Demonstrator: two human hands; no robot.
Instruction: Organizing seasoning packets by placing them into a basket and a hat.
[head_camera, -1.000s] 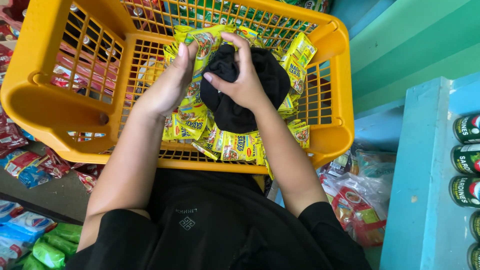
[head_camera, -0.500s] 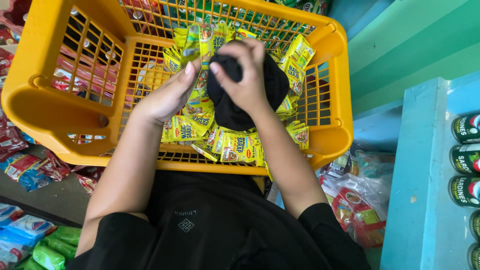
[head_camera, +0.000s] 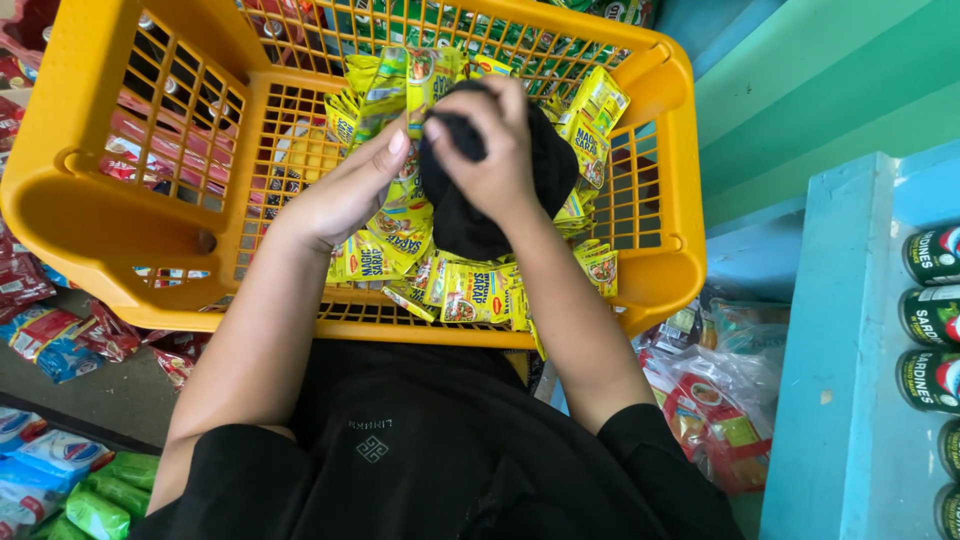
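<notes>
Centrally, a yellow plastic basket (head_camera: 120, 215) with slatted walls is held against the lap of a person in a black shirt (head_camera: 420, 460), and everything else is placed here by reference to that basket. Inside it, a heap of small yellow sachets (head_camera: 470, 290) is spread over the floor and piled towards the far wall. A black cloth (head_camera: 470, 225) is bunched above the middle of the heap, inside the basket. The cloth is gripped at its top by the right hand (head_camera: 495, 150), whose fingers are curled tightly around a fold, so that the rest of the cloth hangs below the fist onto the sachets. The left hand (head_camera: 345, 190) is held just beside the cloth, also within the basket, with its fingers extended and only loosely bent; its fingertips are laid against a strip of sachets (head_camera: 410, 85) next to the cloth, and whether anything is truly pinched there cannot be told. Both bare forearms are passed over the near rim of the basket. To the right of the basket, a light blue shelf (head_camera: 850, 380) is seen, with dark green tins (head_camera: 935, 315) lined along its far edge. Below and left of the basket, red, blue and green packets (head_camera: 60, 470) are scattered on the floor.
</notes>
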